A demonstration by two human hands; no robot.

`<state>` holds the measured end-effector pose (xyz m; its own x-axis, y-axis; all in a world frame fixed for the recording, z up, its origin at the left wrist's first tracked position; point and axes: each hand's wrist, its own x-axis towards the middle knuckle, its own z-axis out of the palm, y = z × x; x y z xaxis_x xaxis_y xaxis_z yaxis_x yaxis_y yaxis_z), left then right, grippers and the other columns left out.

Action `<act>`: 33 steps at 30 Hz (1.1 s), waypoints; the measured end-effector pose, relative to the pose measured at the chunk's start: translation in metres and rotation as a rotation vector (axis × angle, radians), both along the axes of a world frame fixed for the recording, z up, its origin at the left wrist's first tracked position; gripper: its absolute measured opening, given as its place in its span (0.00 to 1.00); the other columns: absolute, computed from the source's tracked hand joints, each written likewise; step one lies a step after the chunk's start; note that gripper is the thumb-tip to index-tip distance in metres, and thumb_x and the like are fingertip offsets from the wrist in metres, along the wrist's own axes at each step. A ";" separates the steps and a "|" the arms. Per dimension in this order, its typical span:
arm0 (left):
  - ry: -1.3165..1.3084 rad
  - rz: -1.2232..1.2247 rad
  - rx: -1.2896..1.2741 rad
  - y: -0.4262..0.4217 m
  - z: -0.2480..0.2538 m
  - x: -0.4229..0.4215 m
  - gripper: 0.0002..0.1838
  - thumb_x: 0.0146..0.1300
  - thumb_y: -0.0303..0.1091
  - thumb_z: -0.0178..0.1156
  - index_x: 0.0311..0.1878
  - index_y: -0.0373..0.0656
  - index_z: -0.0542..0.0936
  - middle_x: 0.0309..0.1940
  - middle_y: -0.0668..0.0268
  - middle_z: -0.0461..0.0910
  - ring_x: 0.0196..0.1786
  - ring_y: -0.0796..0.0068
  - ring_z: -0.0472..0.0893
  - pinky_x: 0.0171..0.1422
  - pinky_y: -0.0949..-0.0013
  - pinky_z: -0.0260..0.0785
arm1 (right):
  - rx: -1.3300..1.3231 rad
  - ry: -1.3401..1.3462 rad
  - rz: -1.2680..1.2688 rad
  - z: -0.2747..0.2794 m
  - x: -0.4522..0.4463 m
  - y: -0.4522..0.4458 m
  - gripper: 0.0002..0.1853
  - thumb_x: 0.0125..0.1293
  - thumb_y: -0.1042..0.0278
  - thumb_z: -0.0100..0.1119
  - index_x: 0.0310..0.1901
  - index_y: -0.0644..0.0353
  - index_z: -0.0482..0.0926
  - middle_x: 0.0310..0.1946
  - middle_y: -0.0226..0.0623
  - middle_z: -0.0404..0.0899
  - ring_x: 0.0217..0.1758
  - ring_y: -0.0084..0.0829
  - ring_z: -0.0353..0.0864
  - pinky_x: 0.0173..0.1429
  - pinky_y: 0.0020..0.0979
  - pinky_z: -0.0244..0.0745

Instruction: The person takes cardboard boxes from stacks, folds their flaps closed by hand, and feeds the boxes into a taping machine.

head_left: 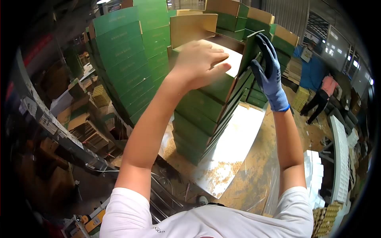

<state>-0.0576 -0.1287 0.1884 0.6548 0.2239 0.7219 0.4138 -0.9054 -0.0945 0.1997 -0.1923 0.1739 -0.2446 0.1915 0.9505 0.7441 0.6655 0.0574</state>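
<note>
An open green cardboard box (pixel 212 88) tops a tall stack in front of me, with a white sheet (pixel 235 59) inside it and a brown flap (pixel 193 28) standing up at the back. My left hand (pixel 200 65), bare and slightly blurred, is over the box opening, fingers stretched out and apart. Whether it touches the white sheet I cannot tell. My right hand (pixel 270 75), in a blue-grey glove, is at the box's raised right-hand green flap (pixel 251 49). Its fingers point upward, with the thumb apart from them; nothing is visibly gripped.
Stacks of green boxes (pixel 121 51) rise at the left and behind. A white sheet (pixel 234 142) lies on the dusty floor to the right of my stack. Flattened cardboard (pixel 87 135) is at the left. A person in a pink top (pixel 328 85) bends at the far right.
</note>
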 end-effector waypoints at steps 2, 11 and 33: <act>-0.065 -0.068 -0.027 0.018 0.000 -0.001 0.25 0.73 0.55 0.49 0.54 0.48 0.87 0.55 0.65 0.87 0.62 0.59 0.80 0.70 0.54 0.65 | -0.030 -0.066 0.014 0.013 0.006 0.011 0.31 0.64 0.70 0.68 0.69 0.65 0.73 0.70 0.53 0.72 0.74 0.51 0.70 0.77 0.41 0.64; -0.171 -0.129 0.007 0.074 0.036 0.009 0.16 0.65 0.35 0.56 0.51 0.42 0.86 0.47 0.58 0.86 0.49 0.57 0.83 0.54 0.57 0.74 | 0.050 -0.141 0.044 0.026 -0.012 0.051 0.31 0.56 0.68 0.73 0.64 0.59 0.79 0.63 0.47 0.78 0.67 0.49 0.74 0.71 0.43 0.69; 0.118 0.118 -0.126 0.088 0.037 0.003 0.27 0.72 0.36 0.55 0.72 0.41 0.67 0.70 0.47 0.71 0.70 0.49 0.73 0.71 0.51 0.69 | -0.573 -0.031 0.188 0.090 0.006 0.143 0.17 0.72 0.56 0.66 0.36 0.65 0.83 0.26 0.21 0.77 0.31 0.13 0.71 0.35 0.22 0.66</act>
